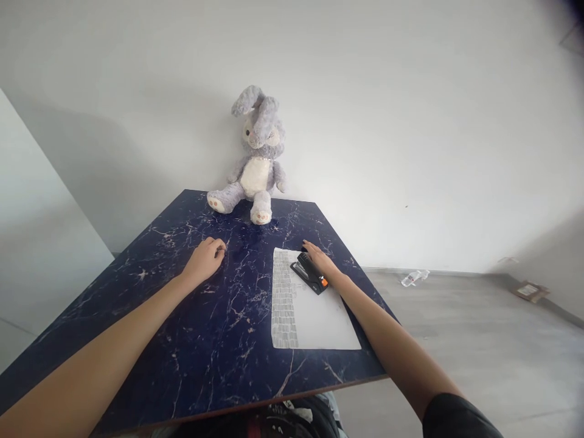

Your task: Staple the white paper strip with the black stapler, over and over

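Observation:
My left hand [205, 258] rests on the dark blue marbled table [219, 340], its fingers curled in loosely with nothing visible in them. Over on the right, my right hand [320, 258] lies with its fingers stretched forward, close along the right side of a black stapler [310, 273]; whether they touch is unclear. The stapler has an orange patch at its near end and lies on a white sheet of paper [322, 325]. A column of grey pencil-like marks or rows of writing runs down the sheet's left side.
A grey plush rabbit [256, 173] sits at the table's far edge against the white wall [387, 121]. On the floor to the right lie a crumpled clear plastic piece [414, 278] and a small cardboard box [530, 291].

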The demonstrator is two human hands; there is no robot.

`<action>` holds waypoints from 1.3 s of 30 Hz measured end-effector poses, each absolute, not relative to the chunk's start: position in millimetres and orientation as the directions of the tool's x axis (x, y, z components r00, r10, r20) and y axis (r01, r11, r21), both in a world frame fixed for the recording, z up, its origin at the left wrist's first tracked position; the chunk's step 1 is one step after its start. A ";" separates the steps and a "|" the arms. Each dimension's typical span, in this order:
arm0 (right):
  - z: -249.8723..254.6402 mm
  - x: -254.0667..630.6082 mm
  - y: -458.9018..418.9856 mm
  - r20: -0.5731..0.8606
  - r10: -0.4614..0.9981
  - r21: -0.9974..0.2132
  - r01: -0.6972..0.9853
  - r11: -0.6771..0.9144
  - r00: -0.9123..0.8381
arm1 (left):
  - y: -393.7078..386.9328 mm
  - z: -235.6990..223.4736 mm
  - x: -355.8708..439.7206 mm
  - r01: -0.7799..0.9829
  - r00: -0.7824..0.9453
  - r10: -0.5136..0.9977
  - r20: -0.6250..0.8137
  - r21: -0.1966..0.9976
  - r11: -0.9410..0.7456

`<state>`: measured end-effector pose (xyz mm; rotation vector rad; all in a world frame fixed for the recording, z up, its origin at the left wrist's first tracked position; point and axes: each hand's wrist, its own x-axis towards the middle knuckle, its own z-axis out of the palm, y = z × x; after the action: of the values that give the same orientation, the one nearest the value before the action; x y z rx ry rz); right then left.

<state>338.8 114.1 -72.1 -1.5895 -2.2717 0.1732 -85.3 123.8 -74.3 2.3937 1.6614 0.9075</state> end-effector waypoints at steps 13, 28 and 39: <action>-80.5 291.4 129.5 0.167 0.944 -0.093 0.949 0.301 -0.283 | 122.9 -58.1 -101.2 0.811 0.142 0.853 0.501 0.434 -0.391; -70.8 211.3 123.6 0.203 0.979 -0.174 0.983 0.067 -0.031 | 124.8 -58.5 -107.0 0.798 0.097 0.855 0.510 0.473 -0.373; -75.7 211.7 131.1 0.085 0.991 -0.235 0.969 -0.081 0.103 | 127.9 -59.6 -112.8 0.803 0.078 0.848 0.524 0.471 -0.365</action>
<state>211.7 131.1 -75.7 -2.1480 -1.9555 0.1406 -112.8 127.9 -59.6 2.2626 1.7352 1.1716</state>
